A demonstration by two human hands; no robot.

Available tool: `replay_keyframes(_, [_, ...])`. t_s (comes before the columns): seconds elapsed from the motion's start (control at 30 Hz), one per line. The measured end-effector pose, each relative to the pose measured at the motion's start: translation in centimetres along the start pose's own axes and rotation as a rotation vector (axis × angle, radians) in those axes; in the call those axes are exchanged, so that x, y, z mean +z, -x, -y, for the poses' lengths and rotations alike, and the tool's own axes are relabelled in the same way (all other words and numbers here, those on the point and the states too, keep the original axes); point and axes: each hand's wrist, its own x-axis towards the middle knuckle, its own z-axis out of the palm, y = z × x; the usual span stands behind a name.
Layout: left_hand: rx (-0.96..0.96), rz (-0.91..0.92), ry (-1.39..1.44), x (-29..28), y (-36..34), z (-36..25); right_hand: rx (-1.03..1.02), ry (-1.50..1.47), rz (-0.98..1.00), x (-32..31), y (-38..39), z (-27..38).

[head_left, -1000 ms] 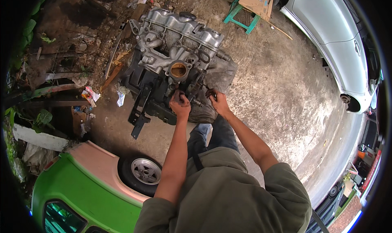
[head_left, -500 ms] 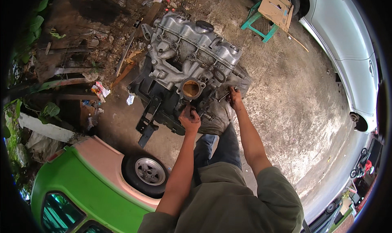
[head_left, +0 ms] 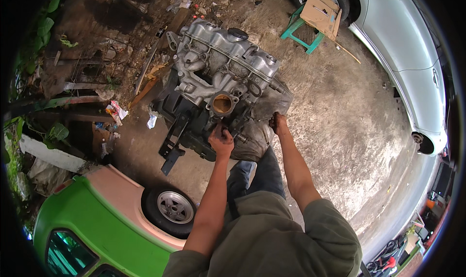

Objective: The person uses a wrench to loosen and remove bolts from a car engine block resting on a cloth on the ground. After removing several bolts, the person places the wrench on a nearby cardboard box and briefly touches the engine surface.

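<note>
In front of me stands a car engine [head_left: 228, 58] of grey, dirty metal, with a ribbed cover along its top and a black round cap [head_left: 237, 34]. A round throttle opening [head_left: 223, 104] with a brownish inside faces me. Just below it, my left hand [head_left: 222, 140] is closed with its fingers curled against the engine; what they grip is hidden. My right hand [head_left: 278, 123] is closed at the engine's right side, by the bell-shaped housing [head_left: 257, 134]. From its fingers a thin metal rod-like tool [head_left: 262, 119] reaches left toward the engine.
A green and pink car body [head_left: 107, 214] with a wheel [head_left: 174, 210] stands near left. At far right are a pale car [head_left: 407, 49] and a green stool [head_left: 310, 40] bearing cardboard [head_left: 320, 14]. Planks and litter [head_left: 116, 111] lie along the left. A black bracket [head_left: 172, 148] juts from the engine.
My right hand has moved slightly toward me and right, against the engine. The left hand stays below the throttle opening. The whole view has shifted a little.
</note>
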Motion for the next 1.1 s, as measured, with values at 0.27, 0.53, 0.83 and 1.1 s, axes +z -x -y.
replay_keyframes(0.27, [-0.03, 0.006, 0.025, -0.1, 0.4, 0.0, -0.5, 0.384, 0.238, -1.2, 7.9, -1.2])
replay_keyframes(0.53, [0.015, -0.017, 0.065, -0.3, 0.1, -0.4, -0.689, 0.431, 0.294, 0.2, 14.0, -4.8])
replay_keyframes(0.83, [-0.016, 0.038, 0.02, -0.3, 0.0, -0.2, -0.866, 0.78, 0.226, 1.0, 15.5, -3.9])
replay_keyframes(1.1, [0.027, -0.061, 0.076, 0.0, -0.1, -0.3, -0.87, 0.92, 0.217, 2.0, 16.2, -4.6])
